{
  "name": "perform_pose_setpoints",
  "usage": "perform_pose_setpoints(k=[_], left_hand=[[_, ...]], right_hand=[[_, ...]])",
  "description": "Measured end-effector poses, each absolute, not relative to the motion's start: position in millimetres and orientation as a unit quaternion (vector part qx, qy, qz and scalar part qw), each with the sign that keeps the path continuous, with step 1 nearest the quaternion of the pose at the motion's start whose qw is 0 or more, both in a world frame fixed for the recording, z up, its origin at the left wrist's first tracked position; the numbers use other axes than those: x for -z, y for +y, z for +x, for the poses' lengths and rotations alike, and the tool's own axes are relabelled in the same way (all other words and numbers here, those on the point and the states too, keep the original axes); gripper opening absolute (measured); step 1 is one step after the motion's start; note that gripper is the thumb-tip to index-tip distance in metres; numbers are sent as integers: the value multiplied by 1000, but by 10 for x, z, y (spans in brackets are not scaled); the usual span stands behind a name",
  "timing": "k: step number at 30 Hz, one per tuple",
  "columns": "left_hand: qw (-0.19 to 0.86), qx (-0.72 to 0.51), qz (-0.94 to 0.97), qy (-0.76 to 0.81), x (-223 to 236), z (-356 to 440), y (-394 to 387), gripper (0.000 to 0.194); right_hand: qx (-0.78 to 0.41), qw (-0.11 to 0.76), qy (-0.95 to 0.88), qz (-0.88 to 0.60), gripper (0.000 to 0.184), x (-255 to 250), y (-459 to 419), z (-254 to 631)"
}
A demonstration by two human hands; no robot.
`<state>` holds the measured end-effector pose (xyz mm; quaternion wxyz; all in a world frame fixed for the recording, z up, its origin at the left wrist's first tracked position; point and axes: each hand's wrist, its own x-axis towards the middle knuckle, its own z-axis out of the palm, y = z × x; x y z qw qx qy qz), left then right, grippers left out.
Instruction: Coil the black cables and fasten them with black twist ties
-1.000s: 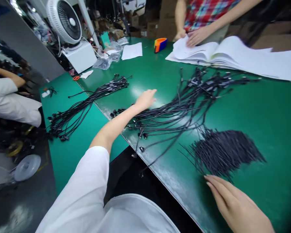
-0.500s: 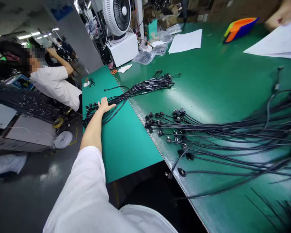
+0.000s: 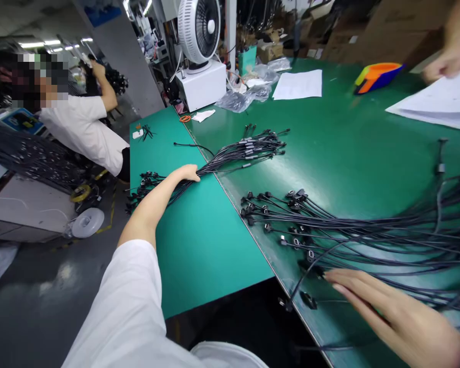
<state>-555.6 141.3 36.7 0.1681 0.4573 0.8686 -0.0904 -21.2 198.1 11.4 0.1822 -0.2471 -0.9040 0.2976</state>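
Observation:
My left hand (image 3: pixel 187 174) is wrapped around the middle of a bundle of black cables (image 3: pixel 230 156) lying across the seam between two green tabletops. Black connectors stick out at both ends of this bundle, and small grey sleeves sit near its far end. My right hand (image 3: pixel 394 306), slightly blurred, reaches in at the lower right with fingers stretched out. Its fingertips are close to the connectors of a second, larger spread of black cables (image 3: pixel 352 222). No cable shows clearly between those fingers.
A white fan (image 3: pixel 199 33) stands on a white box (image 3: pixel 202 84) at the back, beside clear plastic bags (image 3: pixel 239 99). Paper sheets (image 3: pixel 298 84) and an orange-and-blue object (image 3: pixel 378 76) lie farther right. Another person's hand (image 3: pixel 448 64) holds paper. A person in white (image 3: pixel 80 122) is at left.
My left hand has slid right along the bundle from near its connector end and closed around its middle. My right hand has come into view over the larger cable spread.

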Motion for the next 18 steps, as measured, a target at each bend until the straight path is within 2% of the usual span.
perform_pose_setpoints(k=[5,9,12,15,18], left_hand=[[167,53,463,869,-370,-5390,1342,42],[201,11,477,856,-500,-5234,1229,31],[248,-27,497,831,-627,-5050,1140,21],[298,-56,515,802,-703,-4830,1030,14],[323,-71,521,787,-710,-4626,893,25]], right_hand=[[-449,45,-873,-185,38,-430,2085,-1063],[-656,-25,-718,-233,31,-529,2040,-1755],[-801,-25,-515,-305,33,-525,1932,-2320],[-850,3,-380,-364,49,-472,1834,-2876],[-867,34,-334,-369,55,-393,1831,-3277]])
